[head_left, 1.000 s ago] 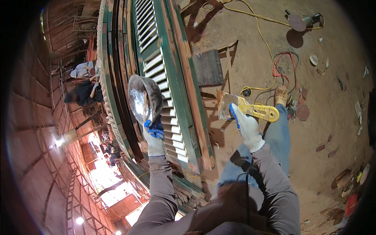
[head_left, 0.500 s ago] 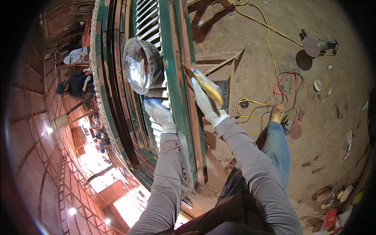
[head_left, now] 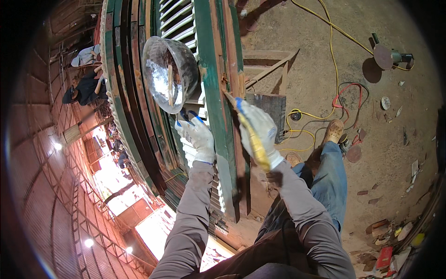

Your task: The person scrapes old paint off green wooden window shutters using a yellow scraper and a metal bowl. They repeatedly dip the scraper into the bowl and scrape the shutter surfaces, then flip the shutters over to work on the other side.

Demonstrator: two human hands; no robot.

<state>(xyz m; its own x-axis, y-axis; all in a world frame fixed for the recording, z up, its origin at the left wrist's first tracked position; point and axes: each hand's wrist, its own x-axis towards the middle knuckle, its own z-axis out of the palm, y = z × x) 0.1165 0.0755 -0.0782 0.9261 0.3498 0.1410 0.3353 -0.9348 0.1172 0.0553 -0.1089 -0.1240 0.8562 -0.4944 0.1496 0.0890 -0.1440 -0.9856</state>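
A grey metal bowl (head_left: pixel 188 69) rests tilted on a shutter with white slats (head_left: pixel 179 22) and a green frame (head_left: pixel 210 88). Inside the bowl are a thin wooden stick (head_left: pixel 170 86) and some brown matter. My left hand (head_left: pixel 199 138), in a white glove with blue fingertips, is closed at the bowl's near rim; its grip is partly hidden. My right hand (head_left: pixel 261 125), gloved alike, is wrapped round a yellow-handled tool (head_left: pixel 256 145) with a narrow pointed end. That end touches or nearly touches the brown wooden edge (head_left: pixel 227 60) beside the green frame.
Long green and brown boards (head_left: pixel 134 88) lie stacked at left. On the floor at right are a disc grinder (head_left: pixel 388 56), a yellow cord (head_left: pixel 331 51), a red cable (head_left: pixel 355 86) and a wooden frame (head_left: pixel 282 69). Scraps lie farther right. A person in dark clothes (head_left: pixel 87 88) works at far left.
My right hand has turned and moved slightly down and right, bringing the tool's pointed end to the wooden edge. My left hand has shifted right, its fingers now curled by the bowl's rim.
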